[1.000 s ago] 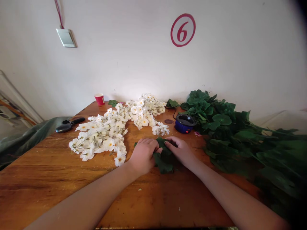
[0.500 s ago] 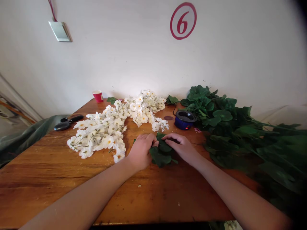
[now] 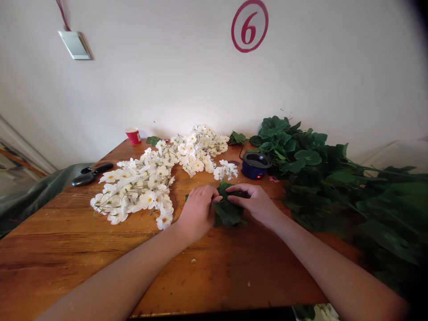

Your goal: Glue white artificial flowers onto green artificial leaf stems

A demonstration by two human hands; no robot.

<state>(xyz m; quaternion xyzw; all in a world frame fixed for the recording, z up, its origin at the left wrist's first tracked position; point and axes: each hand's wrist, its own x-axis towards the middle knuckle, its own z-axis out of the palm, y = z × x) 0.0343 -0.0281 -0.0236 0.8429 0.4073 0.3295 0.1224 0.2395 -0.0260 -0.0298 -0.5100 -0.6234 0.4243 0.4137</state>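
Just above the table's middle, my left hand (image 3: 200,207) is closed around a sprig of green artificial leaves (image 3: 229,211), thumb towards the right. My right hand (image 3: 256,200) comes in from the other side, its thumb and fingertips at the upper right edge of the same leaves. The gripped stem is hidden behind my fingers. Directly beyond the leaves is a small cluster of white artificial flowers (image 3: 225,170) with yellow centres; whether it joins the held sprig cannot be seen. To the left lies a large heap of white flowers (image 3: 143,185).
A blue pot (image 3: 254,167) with a lit red light stands behind my right hand. A big pile of green leaves (image 3: 307,156) covers the right side. At the back left are a red paper cup (image 3: 133,136) and a black-handled tool (image 3: 90,174) on the wooden table (image 3: 167,276).
The leaves between my hands have turned and spread differently. The small white flower cluster has shifted slightly right, away from the heap. The camera view has moved a little.
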